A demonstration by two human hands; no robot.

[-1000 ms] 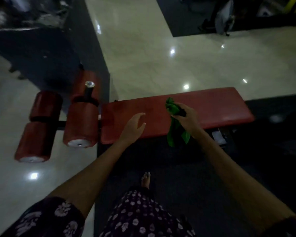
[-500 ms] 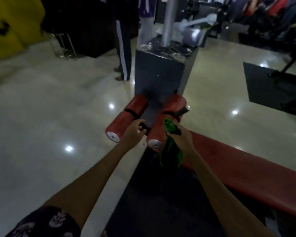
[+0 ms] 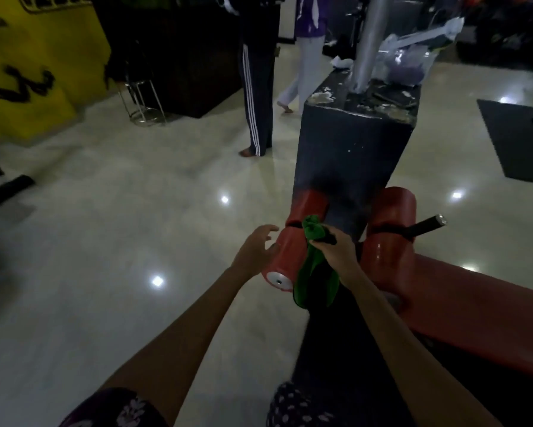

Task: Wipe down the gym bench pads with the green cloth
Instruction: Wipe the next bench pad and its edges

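Note:
The red gym bench has a long flat pad (image 3: 462,309) at the lower right and two pairs of red roller pads at its end. My right hand (image 3: 339,252) grips the green cloth (image 3: 313,266) and holds it against the top of the left front roller pad (image 3: 285,251); the cloth hangs down past the roller's white end cap. My left hand (image 3: 254,249) is beside that roller on its left, fingers spread and relaxed, close to or lightly touching its side. The right roller pad (image 3: 388,238) stands apart, with a black bar (image 3: 425,227) sticking out.
A dark block pedestal (image 3: 351,149) with a metal pole stands right behind the rollers. Two people's legs (image 3: 257,87) are further back on the glossy tiled floor (image 3: 120,241). A black mat (image 3: 521,140) lies at the right, a yellow wall panel (image 3: 34,57) at the left.
My view has swung from the flat pad to the bench's roller end. My right hand has carried the cloth from the right roller across to the left front roller, and my left hand has moved to that roller's left side.

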